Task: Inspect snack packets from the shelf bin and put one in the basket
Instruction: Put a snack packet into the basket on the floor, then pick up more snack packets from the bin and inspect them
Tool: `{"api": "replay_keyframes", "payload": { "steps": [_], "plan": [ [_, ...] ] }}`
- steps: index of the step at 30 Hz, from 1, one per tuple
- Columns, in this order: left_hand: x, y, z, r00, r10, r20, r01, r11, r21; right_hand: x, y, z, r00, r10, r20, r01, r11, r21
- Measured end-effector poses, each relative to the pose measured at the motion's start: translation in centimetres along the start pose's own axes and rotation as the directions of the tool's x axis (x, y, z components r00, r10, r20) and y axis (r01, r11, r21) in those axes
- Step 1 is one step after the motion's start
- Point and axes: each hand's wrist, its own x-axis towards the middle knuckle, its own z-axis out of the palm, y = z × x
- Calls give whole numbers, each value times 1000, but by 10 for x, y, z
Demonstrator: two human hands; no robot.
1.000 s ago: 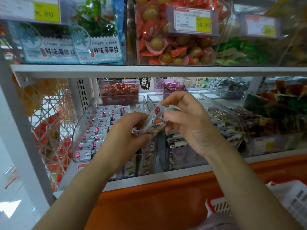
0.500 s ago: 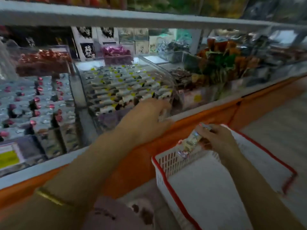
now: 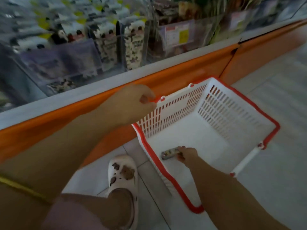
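I judge the task almost finished: the inspecting looks done, and the chosen snack packet (image 3: 169,153) is already inside the basket (image 3: 269,121), low over its white bottom in the near left corner. What I see left is only to let go of it and take the arm out. I cannot tell whether the packet touches the bottom or hangs just above it. My right hand (image 3: 186,156) reaches down over the near rim, forearm sloping into the basket, fingers curled and pinching the packet's right end so that it lies nearly flat and points left. My left hand (image 3: 132,103) is at the far left side of the basket, fingers bent round the red rim there, steadying it as I read it. The basket stands on the pale floor just beside the orange shelf base, and the shelf bin (image 3: 116,39) with its blurred rows of packets sits above and far left. A white shoe (image 3: 123,173) stands left of the basket.
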Motion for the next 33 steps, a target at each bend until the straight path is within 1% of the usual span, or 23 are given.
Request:
{"api": "replay_keyframes", "payload": {
  "steps": [1, 4, 6, 7, 8, 9, 10, 11, 12, 13, 14, 15, 16, 17, 18, 19, 20, 21, 23, 25, 28, 31, 33],
  "plan": [
    [-3, -3, 1, 1000, -16, 4, 16, 1000, -22, 3, 2, 3, 1000, -6, -1, 6, 1000, 10],
    [-11, -10, 4, 998, -57, 30, 58, 997, -55, 9, 5, 10, 990, -68, -124, 66, 998, -24],
    [-15, -13, 5, 996, -71, 51, 74, 995, -63, 8, 3, 10, 990, -58, -126, 48, 995, -86],
    [-16, -14, 5, 995, -79, 58, 84, 994, -73, 8, 2, 8, 992, -49, -119, 28, 984, -176],
    [-17, -14, 4, 994, -87, 66, 92, 992, -84, 4, -1, 3, 986, -53, -161, 9, 966, -259],
    [-18, -13, 4, 993, -90, 73, 97, 991, -88, -2, -7, -2, 982, -108, -154, 41, 922, -385],
    [-19, -12, 2, 993, -88, 79, 95, 992, -86, -13, -12, -3, 977, -179, -119, 80, 819, -568],
    [-21, -10, 0, 993, -81, 82, 88, 993, -82, -25, -19, -5, 972, -216, -93, 100, 739, -666],
    [-22, -8, -4, 994, -72, 80, 79, 994, -82, -31, -27, -5, 970, -236, -62, 132, 720, -681],
    [-24, -4, -10, 996, -62, 71, 69, 994, -88, -42, -40, -4, 981, -191, -42, 133, 809, -573],
    [-25, -1, -18, 997, -57, 56, 62, 993, -98, -54, -58, 0, 990, -138, -2, 128, 928, -350],
    [-26, 3, -27, 998, -54, 39, 58, 992, -111, -68, -72, 5, 991, -130, 25, 132, 985, -113],
    [-29, 6, -38, 998, -53, 16, 55, 991, -121, -83, -85, 10, 985, -161, 64, 158, 986, 48],
    [-32, 10, -49, 999, -50, -12, 48, 991, -125, -102, -101, 14, 970, -229, 83, 221, 970, 98],
    [-37, 12, -61, 998, -46, -49, 40, 992, -116, -124, -117, 22, 934, -333, 130, 333, 943, 29],
    [-44, 14, -73, 995, -40, -94, 31, 995, -99, -147, -133, 30, 871, -451, 197, 468, 883, -48],
    [-51, 15, -85, 990, -28, -139, 16, 996, -87, -172, -148, 38, 791, -552, 262, 587, 807, -71],
    [-60, 15, -97, 983, -17, -185, 1, 996, -85, -199, -164, 45, 706, -631, 321, 675, 737, -34],
    [-81, 10, -120, 965, -9, -263, -13, 997, -82, -254, -191, 63, 527, -741, 418, 779, 617, 111],
    [-103, 1, -139, 941, -11, -339, -4, 999, -46, -304, -209, 83, 360, -804, 474, 858, 485, 170],
    [-132, -26, -161, 862, -80, -500, 83, 996, -15, -355, -221, 121, 106, -866, 488, 977, 182, 110],
    [-151, -55, -179, 755, -120, -644, 194, 980, 45, -380, -228, 154, -65, -865, 497, 997, -76, -1],
    [-157, -69, -189, 729, -118, -674, 230, 970, 80, -389, -236, 171, -168, -815, 554, 949, -286, -132]
  ]
}}
